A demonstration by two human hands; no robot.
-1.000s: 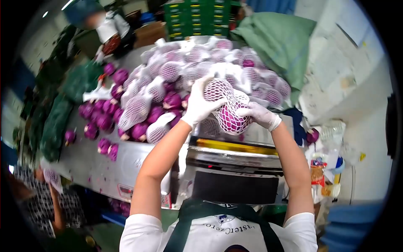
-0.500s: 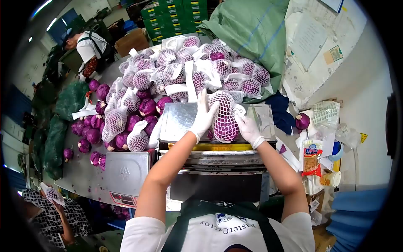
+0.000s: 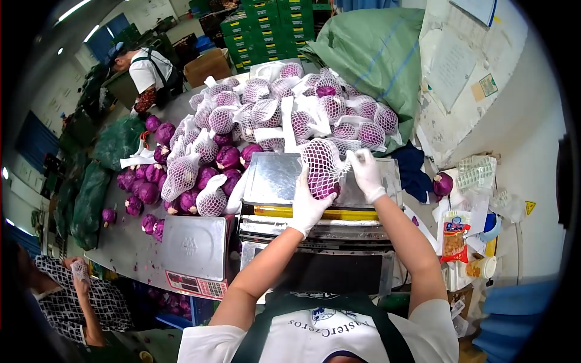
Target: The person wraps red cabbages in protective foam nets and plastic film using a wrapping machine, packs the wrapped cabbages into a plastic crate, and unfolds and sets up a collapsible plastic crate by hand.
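A red cabbage [image 3: 321, 184] is partly covered by a white foam net sleeve [image 3: 319, 156], above the metal-topped machine [image 3: 269, 175]. My left hand [image 3: 308, 204], in a white glove, is wrapped round the cabbage's lower left side. The gloved right hand [image 3: 367, 173] pinches the sleeve's edge at the right and pulls it out from the cabbage. Bare purple leaf shows at the bottom. Just behind lies a heap of net-covered cabbages [image 3: 242, 112].
Loose red cabbages [image 3: 145, 190] lie on the left of the table. A scale [image 3: 195, 245] stands left of the machine. A green sheet [image 3: 369, 51] drapes at the back right. A snack packet [image 3: 455, 236] lies at right. Two other people work at left.
My left hand has moved from the cabbage's upper left to its lower left. The right hand has risen, drawing the sleeve outward. The cabbage has tilted, and the camera view has shifted slightly.
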